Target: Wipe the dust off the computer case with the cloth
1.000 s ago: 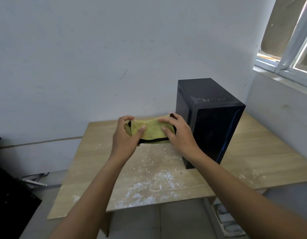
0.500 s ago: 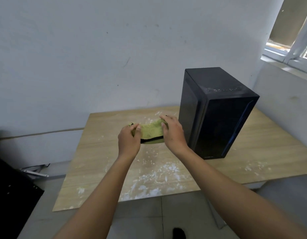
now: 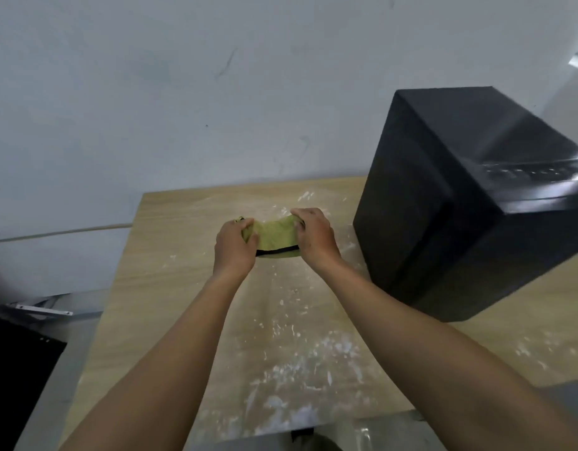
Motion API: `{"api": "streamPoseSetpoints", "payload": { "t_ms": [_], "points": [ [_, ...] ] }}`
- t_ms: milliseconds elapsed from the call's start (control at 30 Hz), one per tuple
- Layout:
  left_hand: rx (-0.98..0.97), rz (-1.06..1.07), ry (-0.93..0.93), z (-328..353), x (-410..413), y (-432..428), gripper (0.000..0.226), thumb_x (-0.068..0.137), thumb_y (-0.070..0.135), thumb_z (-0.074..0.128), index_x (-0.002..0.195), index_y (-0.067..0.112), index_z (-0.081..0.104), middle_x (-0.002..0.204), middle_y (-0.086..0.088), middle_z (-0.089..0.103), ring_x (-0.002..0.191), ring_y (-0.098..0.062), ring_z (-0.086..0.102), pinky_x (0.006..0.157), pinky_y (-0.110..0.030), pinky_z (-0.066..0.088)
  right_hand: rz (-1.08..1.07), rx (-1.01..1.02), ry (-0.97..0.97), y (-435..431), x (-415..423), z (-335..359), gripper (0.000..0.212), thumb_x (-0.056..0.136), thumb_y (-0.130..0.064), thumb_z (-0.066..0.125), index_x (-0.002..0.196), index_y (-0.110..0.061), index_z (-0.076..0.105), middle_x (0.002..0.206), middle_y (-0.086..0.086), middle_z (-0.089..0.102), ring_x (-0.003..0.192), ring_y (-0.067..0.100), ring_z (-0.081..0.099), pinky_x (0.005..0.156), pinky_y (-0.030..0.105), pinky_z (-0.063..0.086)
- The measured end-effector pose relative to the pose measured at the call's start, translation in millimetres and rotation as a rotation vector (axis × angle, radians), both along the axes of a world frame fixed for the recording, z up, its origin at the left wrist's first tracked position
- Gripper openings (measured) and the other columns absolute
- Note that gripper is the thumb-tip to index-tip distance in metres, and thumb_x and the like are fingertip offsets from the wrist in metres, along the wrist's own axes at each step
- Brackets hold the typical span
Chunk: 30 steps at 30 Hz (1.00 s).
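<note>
A yellow-green cloth [image 3: 275, 237] with a black hem is held bunched between both my hands above the wooden table [image 3: 170, 255]. My left hand [image 3: 234, 247] grips its left end, fingers curled round the fabric. My right hand [image 3: 313, 237] grips the right end the same way. The black computer case [image 3: 469, 203] stands upright on the table to the right of my hands, a short gap away. Neither hand touches the case.
White dust and smears [image 3: 300, 362] cover the table's middle and near edge. A pale wall rises close behind the table. A black object [image 3: 17, 362] sits low at the left, with a metal bracket [image 3: 42, 310] beside it.
The view has moved closer and tilted down, so the case looms larger at the right. My hands have drawn the cloth away from the case and bunched it tighter.
</note>
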<state>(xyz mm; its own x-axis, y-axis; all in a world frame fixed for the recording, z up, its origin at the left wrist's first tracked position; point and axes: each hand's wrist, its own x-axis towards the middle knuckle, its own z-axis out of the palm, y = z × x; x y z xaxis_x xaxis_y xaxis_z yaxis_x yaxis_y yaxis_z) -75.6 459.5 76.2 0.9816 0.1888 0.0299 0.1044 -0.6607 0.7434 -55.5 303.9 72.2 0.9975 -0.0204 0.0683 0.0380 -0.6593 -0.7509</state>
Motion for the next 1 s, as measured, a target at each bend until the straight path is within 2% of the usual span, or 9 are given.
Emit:
{"api": "streamPoseSetpoints", "payload": {
  "t_ms": [100, 267, 467, 533, 600, 633, 733, 867, 1000],
  "points": [
    [0.038, -0.015, 0.067, -23, 40, 8, 0.040, 0.097, 0.012, 0.057, 0.137, 0.009, 0.055, 0.139, -0.014, 0.051, 0.129, -0.028, 0.047, 0.105, -0.029, 0.033, 0.025, -0.034, 0.046, 8, 38, -18, 0.037, 0.099, -0.009, 0.043, 0.135, -0.012, 0.052, 0.135, 0.006, 0.046, 0.120, 0.021, 0.049, 0.088, 0.017, 0.031],
    [0.068, -0.063, 0.178, -68, 91, 19, 0.044, 0.098, 0.012, 0.056, 0.142, 0.007, 0.049, 0.139, -0.017, 0.047, 0.130, -0.030, 0.044, 0.106, -0.030, 0.031, 0.048, 0.015, 0.194, 14, 91, -60, 0.043, 0.097, -0.002, 0.046, 0.139, -0.009, 0.048, 0.138, 0.008, 0.040, 0.121, 0.020, 0.047, 0.085, 0.007, 0.028],
    [0.074, -0.104, 0.213, -105, 119, 24, 0.047, 0.098, 0.009, 0.054, 0.144, 0.004, 0.045, 0.147, -0.019, 0.041, 0.137, -0.032, 0.037, 0.111, -0.032, 0.027, 0.081, -0.027, 0.236, 15, 117, -96, 0.044, 0.096, 0.001, 0.045, 0.140, -0.006, 0.046, 0.143, 0.009, 0.034, 0.122, 0.021, 0.044, 0.087, 0.006, 0.026],
    [0.092, -0.117, 0.220, -114, 118, 24, 0.049, 0.099, 0.012, 0.053, 0.146, 0.007, 0.042, 0.155, -0.019, 0.029, 0.143, -0.033, 0.027, 0.115, -0.036, 0.026, 0.109, -0.085, 0.220, 14, 120, -102, 0.047, 0.095, 0.002, 0.045, 0.140, -0.006, 0.044, 0.146, 0.013, 0.032, 0.129, 0.026, 0.039, 0.099, 0.015, 0.029],
    [0.221, -0.100, 0.209, -120, 113, 23, 0.049, 0.101, 0.018, 0.050, 0.148, 0.011, 0.040, 0.162, -0.019, 0.009, 0.148, -0.036, 0.011, 0.118, -0.042, 0.022, 0.098, -0.199, 0.163, 14, 118, -107, 0.049, 0.094, 0.000, 0.046, 0.142, -0.010, 0.042, 0.150, 0.014, 0.030, 0.136, 0.031, 0.031, 0.109, 0.032, 0.028],
    [0.287, -0.096, 0.172, -122, 109, 22, 0.047, 0.102, 0.018, 0.048, 0.148, 0.011, 0.040, 0.162, -0.020, 0.003, 0.149, -0.037, 0.004, 0.119, -0.044, 0.018, 0.082, -0.266, 0.129, 16, 115, -108, 0.049, 0.095, -0.002, 0.046, 0.143, -0.011, 0.041, 0.153, 0.012, 0.028, 0.139, 0.030, 0.027, 0.111, 0.035, 0.027],
    [0.418, -0.220, 0.066, -124, 103, 20, 0.047, 0.104, 0.019, 0.040, 0.149, 0.004, 0.035, 0.162, -0.021, 0.001, 0.150, -0.038, -0.005, 0.122, -0.046, 0.006, 0.176, -0.355, 0.092, 20, 104, -110, 0.047, 0.103, -0.012, 0.035, 0.149, -0.012, 0.029, 0.159, 0.003, 0.019, 0.146, 0.024, 0.013, 0.118, 0.036, 0.018],
    [0.554, -0.364, 0.249, -132, 101, 23, 0.060, 0.107, 0.034, 0.023, 0.156, 0.006, 0.002, 0.164, -0.012, -0.010, 0.150, -0.026, -0.014, 0.122, -0.039, -0.004, 0.389, -0.624, 0.227, 14, 99, -119, 0.054, 0.106, -0.028, 0.023, 0.154, -0.012, 0.004, 0.162, 0.001, -0.008, 0.147, 0.021, -0.014, 0.120, 0.037, 0.003],
    [0.648, -0.379, 0.274, -125, 104, 26, 0.065, 0.105, 0.042, 0.021, 0.156, 0.007, 0.001, 0.164, -0.011, -0.009, 0.151, -0.025, -0.012, 0.121, -0.043, -0.004, 0.415, -0.658, 0.300, 19, 105, -111, 0.056, 0.106, -0.032, 0.024, 0.154, -0.012, 0.003, 0.161, 0.002, -0.009, 0.147, 0.023, -0.014, 0.120, 0.041, 0.002]
  ]
}}
